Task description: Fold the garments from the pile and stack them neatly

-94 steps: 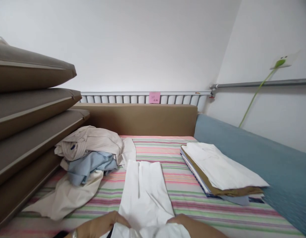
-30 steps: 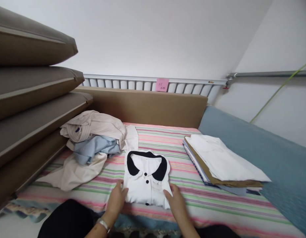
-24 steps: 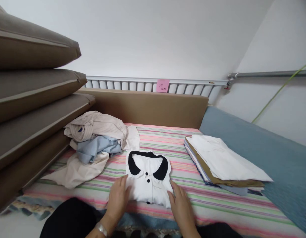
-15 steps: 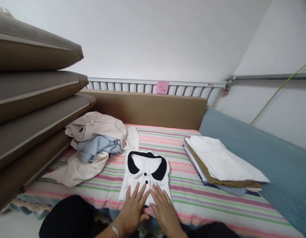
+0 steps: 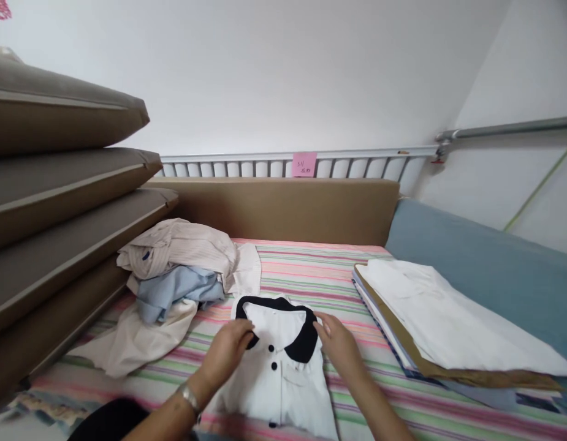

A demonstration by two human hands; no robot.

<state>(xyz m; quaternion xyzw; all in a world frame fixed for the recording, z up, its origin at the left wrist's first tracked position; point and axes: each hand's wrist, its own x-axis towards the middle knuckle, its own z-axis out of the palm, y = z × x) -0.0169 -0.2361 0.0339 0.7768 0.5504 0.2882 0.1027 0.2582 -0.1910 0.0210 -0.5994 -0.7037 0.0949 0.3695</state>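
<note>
We see a bed covered in a pink, green and white striped sheet (image 5: 311,269), with stacked brown cushions (image 5: 57,202) along its left side. A neat stack of folded garments topped by a white one (image 5: 444,324) lies on the right, and a loose heap of beige and light blue clothes (image 5: 173,275) on the left. Between them lies a folded white shirt with a black collar and black buttons (image 5: 283,373). Our left hand (image 5: 225,352) and right hand (image 5: 341,343) rest on the collar's two sides; whether the fingers pinch the cloth, we cannot tell.
</note>
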